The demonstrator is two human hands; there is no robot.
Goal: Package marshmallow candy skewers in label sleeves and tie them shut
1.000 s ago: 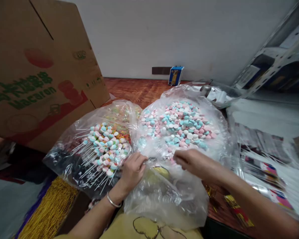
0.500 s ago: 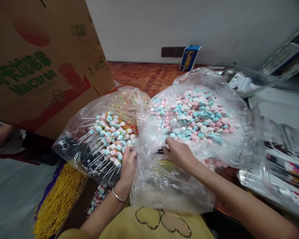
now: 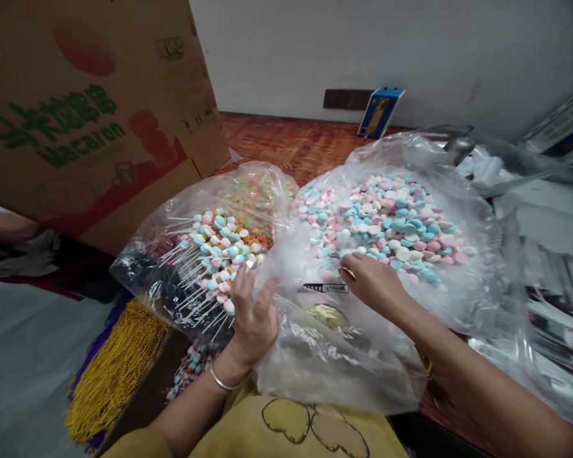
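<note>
My left hand point(image 3: 255, 318) has its fingers apart, over the near edge of lollipops point(image 3: 219, 248) with white sticks and blue, pink, white and orange candies, lying on a clear plastic bag. A small shiny spot shows at its fingertips. My right hand point(image 3: 372, 280) is closed, its fingertips pinched at the near side of a large clear bag point(image 3: 472, 267) of loose pink, blue and white candies point(image 3: 396, 222). What the fingers hold is too small to make out. Between my hands lies clear film with a black printed label point(image 3: 327, 288).
A tall cardboard box point(image 3: 100, 127) stands at the left. Behind the bags is a reddish wooden table point(image 3: 277, 140) with a blue box point(image 3: 381, 113). Yellow fringe point(image 3: 117, 369) hangs at lower left. Printed packets point(image 3: 558, 343) lie at the right. Another person's arm point(image 3: 7, 227) shows far left.
My left hand has lifted slightly and its fingers have spread from a pinch. The right hand stays pinched at the candy bag's near side. The view has shifted a little left.
</note>
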